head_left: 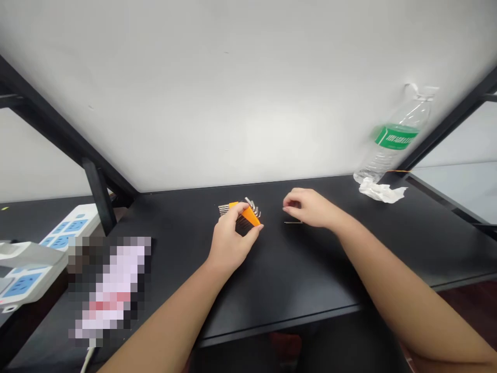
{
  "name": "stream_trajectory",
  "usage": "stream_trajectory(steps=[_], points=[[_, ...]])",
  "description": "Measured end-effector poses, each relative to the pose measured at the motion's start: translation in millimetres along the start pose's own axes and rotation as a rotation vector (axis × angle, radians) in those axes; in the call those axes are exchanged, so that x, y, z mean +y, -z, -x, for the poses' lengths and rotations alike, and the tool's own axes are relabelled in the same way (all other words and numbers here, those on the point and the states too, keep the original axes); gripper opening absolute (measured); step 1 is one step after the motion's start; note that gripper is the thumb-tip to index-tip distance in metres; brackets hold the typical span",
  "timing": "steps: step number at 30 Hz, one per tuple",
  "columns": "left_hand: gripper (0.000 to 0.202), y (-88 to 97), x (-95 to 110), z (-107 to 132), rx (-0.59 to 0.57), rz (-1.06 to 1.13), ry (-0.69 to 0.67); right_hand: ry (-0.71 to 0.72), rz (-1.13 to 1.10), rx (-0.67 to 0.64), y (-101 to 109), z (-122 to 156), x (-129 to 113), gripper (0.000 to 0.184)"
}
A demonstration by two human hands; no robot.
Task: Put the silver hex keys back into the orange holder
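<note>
My left hand [233,235] is closed around an orange hex key holder [250,216], gripping it between thumb and fingers over the black table. Several silver hex keys [224,209] stick out of the holder to the left, and their short bent ends [253,206] show at its upper right. To the right, my right hand [310,207] has its fingers curled in with the thumb close to them. Whatever may be between those fingertips is hidden. A thin, small hex key [293,223] lies just below that hand on the table.
A clear plastic bottle [399,135] with a green label leans at the back right, beside a crumpled tissue [382,191]. On the left are a blurred-out flat object [112,290] with a cable and a white power strip [73,228]. A white wall [248,103] stands behind the black table [283,285].
</note>
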State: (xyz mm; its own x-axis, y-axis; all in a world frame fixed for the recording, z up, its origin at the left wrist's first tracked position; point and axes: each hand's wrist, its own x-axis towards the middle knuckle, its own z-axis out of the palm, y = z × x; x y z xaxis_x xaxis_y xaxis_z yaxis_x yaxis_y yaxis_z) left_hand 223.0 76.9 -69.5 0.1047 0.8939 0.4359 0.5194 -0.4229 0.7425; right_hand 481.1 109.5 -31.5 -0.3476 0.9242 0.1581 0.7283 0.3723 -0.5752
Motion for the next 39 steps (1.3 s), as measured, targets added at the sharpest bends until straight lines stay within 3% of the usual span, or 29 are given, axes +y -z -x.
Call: stream_trajectory(steps=[2,5,11,19,32,39], points=[[0.046,0.0,0,0,-0.011,0.006,-0.002,0.023,0.156,-0.153,14,4,14,0.009],[0.046,-0.3,0,0,-0.026,0.014,0.009,0.001,0.233,-0.311,16,5,21,0.011],[0.047,-0.4,1,-1,-0.029,-0.003,0.022,-0.074,0.294,-0.388,4,2,7,0.012],[0.047,0.5,2,-1,-0.033,0.001,0.024,-0.087,0.189,-0.422,12,5,7,0.014],[0.045,-0.2,2,-1,-0.045,0.020,0.005,-0.006,0.087,-0.339,5,5,14,0.018],[0.044,0.0,4,-1,-0.059,0.029,0.011,0.021,0.474,-0.347,-7,9,-8,0.013]])
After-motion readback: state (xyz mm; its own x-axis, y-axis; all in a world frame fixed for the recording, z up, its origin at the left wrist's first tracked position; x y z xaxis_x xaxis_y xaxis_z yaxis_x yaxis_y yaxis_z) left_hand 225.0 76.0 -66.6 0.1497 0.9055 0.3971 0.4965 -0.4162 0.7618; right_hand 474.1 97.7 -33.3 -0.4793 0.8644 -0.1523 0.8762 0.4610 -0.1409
